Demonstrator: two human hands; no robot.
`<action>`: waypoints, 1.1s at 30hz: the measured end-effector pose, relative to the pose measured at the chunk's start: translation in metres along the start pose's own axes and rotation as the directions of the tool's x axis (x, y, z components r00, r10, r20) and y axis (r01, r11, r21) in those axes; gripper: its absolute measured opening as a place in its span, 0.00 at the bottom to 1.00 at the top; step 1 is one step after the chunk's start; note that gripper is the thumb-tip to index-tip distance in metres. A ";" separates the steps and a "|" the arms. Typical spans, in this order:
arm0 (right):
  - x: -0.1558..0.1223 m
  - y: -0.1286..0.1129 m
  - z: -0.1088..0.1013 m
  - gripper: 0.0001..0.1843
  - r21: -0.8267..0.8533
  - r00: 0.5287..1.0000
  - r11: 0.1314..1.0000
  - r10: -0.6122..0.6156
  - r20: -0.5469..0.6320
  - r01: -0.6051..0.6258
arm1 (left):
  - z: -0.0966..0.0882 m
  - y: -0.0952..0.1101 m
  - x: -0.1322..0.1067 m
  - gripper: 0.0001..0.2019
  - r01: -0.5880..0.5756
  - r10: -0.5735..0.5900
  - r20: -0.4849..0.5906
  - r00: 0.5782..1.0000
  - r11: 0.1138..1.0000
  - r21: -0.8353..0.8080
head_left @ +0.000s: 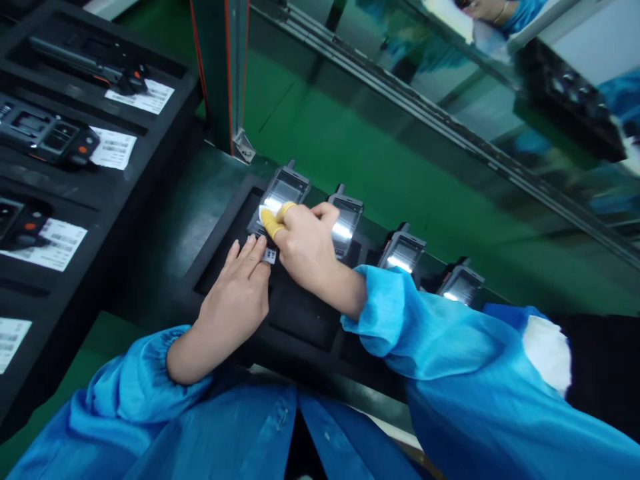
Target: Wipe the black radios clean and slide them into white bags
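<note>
Handheld radio (286, 190): leftmost slot of foam tray (300, 330), screen up.
Left hand (237, 297): fingers (249, 255) flat on its lower end, steadying.
Right hand (306, 245): cotted fingers pinched narrow at screen.

Seven handsets (283, 190) (346, 212) (403, 250) (461, 285) (83, 63) (47, 135) (20, 221), four labels (141, 97) (113, 147) (50, 244) (10, 340), two hands (239, 293) (306, 247)
</note>
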State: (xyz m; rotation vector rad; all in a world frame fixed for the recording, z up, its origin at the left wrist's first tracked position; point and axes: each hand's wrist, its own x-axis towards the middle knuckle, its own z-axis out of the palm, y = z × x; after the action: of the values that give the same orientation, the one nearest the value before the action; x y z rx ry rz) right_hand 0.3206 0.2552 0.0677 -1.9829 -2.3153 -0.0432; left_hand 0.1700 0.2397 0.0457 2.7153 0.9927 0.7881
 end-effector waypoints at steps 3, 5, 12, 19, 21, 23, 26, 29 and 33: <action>-0.006 0.001 -0.003 0.20 0.068 0.997 0.995 -0.069 0.028 0.067 | 0.000 0.000 -0.001 0.14 0.004 -0.004 0.001 1.000 1.000 -0.006; -0.003 0.012 -0.006 0.19 0.100 1.000 0.995 -0.011 -0.010 0.012 | 0.001 0.001 -0.001 0.14 0.008 -0.007 0.003 1.000 1.000 -0.016; -0.009 0.014 0.000 0.20 0.102 0.998 0.992 0.070 0.007 -0.070 | 0.003 -0.002 -0.002 0.15 0.055 -0.053 0.055 0.997 0.997 -0.049; -0.053 0.014 -0.031 0.19 0.168 0.999 0.985 0.035 0.024 -0.039 | 0.002 -0.007 -0.003 0.15 0.069 -0.065 0.052 0.996 0.995 -0.072; -0.068 0.049 -0.050 0.19 0.171 0.976 0.968 0.200 -0.091 -0.182 | 0.001 -0.009 -0.003 0.14 0.083 -0.079 0.050 0.996 0.993 -0.089; -0.087 0.090 -0.064 0.20 0.165 0.901 0.921 0.383 -0.204 -0.354 | 0.000 -0.011 -0.003 0.13 0.093 -0.088 0.044 0.995 0.990 -0.106; -0.120 0.139 -0.071 0.19 0.169 0.811 0.850 0.527 -0.253 -0.499 | -0.002 -0.006 -0.003 0.14 0.096 -0.093 0.029 0.995 0.990 -0.102; -0.142 0.158 -0.061 0.19 0.204 0.803 0.832 0.552 -0.224 -0.515 | -0.002 0.017 0.000 0.13 0.049 -0.047 0.029 0.998 0.994 -0.098; -0.146 0.152 -0.045 0.21 0.257 0.830 0.840 0.528 -0.179 -0.478 | 0.010 0.070 0.006 0.14 -0.187 0.203 0.112 0.973 0.973 -0.138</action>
State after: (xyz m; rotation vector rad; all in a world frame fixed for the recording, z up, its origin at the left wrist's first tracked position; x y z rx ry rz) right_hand 0.4949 0.1311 0.0937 -2.2631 -1.5205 -0.0109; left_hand 0.2182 0.1904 0.0607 2.7406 0.6340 0.6745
